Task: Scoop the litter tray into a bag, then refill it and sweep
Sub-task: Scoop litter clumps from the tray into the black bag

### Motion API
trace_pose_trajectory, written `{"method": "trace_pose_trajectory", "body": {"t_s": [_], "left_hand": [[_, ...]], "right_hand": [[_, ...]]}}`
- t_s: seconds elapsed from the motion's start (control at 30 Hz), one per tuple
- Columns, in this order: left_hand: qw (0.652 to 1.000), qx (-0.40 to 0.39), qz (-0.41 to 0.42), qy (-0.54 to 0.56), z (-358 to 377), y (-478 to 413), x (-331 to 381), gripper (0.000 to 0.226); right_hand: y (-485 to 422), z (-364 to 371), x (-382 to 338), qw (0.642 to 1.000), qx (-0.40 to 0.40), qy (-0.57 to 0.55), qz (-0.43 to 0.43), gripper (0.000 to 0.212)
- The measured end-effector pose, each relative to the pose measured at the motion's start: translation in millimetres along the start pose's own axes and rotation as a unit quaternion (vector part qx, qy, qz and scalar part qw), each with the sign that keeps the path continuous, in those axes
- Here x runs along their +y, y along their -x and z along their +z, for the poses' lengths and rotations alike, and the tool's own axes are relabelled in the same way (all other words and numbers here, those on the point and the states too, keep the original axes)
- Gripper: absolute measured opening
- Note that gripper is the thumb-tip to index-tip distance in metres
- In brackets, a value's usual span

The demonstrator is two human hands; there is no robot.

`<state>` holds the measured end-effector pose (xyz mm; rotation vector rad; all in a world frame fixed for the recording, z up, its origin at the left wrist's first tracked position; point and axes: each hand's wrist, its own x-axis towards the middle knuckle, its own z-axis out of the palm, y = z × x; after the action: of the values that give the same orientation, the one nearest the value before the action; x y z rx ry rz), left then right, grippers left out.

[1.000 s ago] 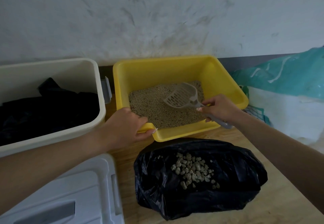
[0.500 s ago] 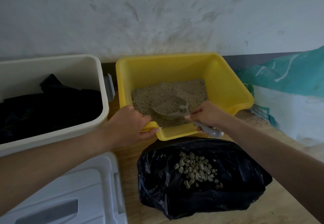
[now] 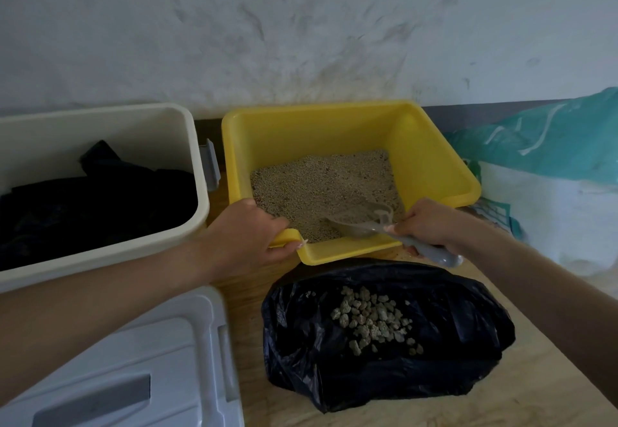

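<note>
Sitting against a scuffed white wall, the yellow rectangular plastic litter tray (image 3: 434,165) has smooth, sloping sides and a bed of fine beige granular litter (image 3: 317,179) across its bottom. At the tray's five o'clock corner, the translucent grey plastic scoop (image 3: 361,222) dips into the grains, its bowl partly filled with them. The right hand (image 3: 431,226) is curled round its rounded handle. The left hand (image 3: 247,239) clasps the tray's lip at the seven o'clock corner.

At six o'clock from the tray, a crinkled, glossy black plastic bag (image 3: 468,326) gapes open on the pale wooden floor (image 3: 551,376), with knobbly grey clumps (image 3: 371,323) piled inside. At nine o'clock stands a cream plastic bin (image 3: 160,132) holding something black and crumpled. At seven o'clock lies a flat white plastic lid (image 3: 150,343), and at three o'clock slumps a teal-and-white sack (image 3: 551,165).
</note>
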<state>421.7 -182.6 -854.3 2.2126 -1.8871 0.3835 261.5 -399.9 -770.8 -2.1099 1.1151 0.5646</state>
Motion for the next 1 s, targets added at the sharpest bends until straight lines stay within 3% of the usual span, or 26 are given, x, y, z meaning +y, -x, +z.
{"method": "trace_pose_trajectory", "body": {"t_s": [0.07, 0.2, 0.33, 0.5, 0.63, 0.83, 1.0], "left_hand": [[1.0, 0.0, 0.004, -0.015, 0, -1, -1, 0.068], [1.0, -0.002, 0.003, -0.01, 3, 0, -3, 0.072], [1.0, -0.008, 0.002, -0.005, 3, 0, -3, 0.074], [1.0, -0.009, 0.004, -0.007, 1, -1, -3, 0.072], [0.999, -0.035, -0.002, 0.002, -2, -1, -1, 0.078], [0.999, -0.046, -0.006, 0.011, -6, 1, 0, 0.084], [0.999, -0.05, -0.008, 0.017, -9, 1, 2, 0.095]], "right_hand": [[4, -12, -3, 0.998, 0.021, 0.057, -0.008, 0.041], [12, -25, -17, 0.989, 0.095, 0.104, -0.051, 0.026], [5, -21, -20, 0.97, 0.117, 0.21, -0.041, 0.037], [7, -19, -20, 0.94, 0.138, 0.312, -0.025, 0.029], [13, -21, -15, 0.948, 0.11, 0.299, -0.017, 0.035], [23, -22, 7, 0.98, 0.095, 0.174, -0.028, 0.044], [24, -24, 15, 0.982, 0.089, 0.163, -0.048, 0.046]]}}
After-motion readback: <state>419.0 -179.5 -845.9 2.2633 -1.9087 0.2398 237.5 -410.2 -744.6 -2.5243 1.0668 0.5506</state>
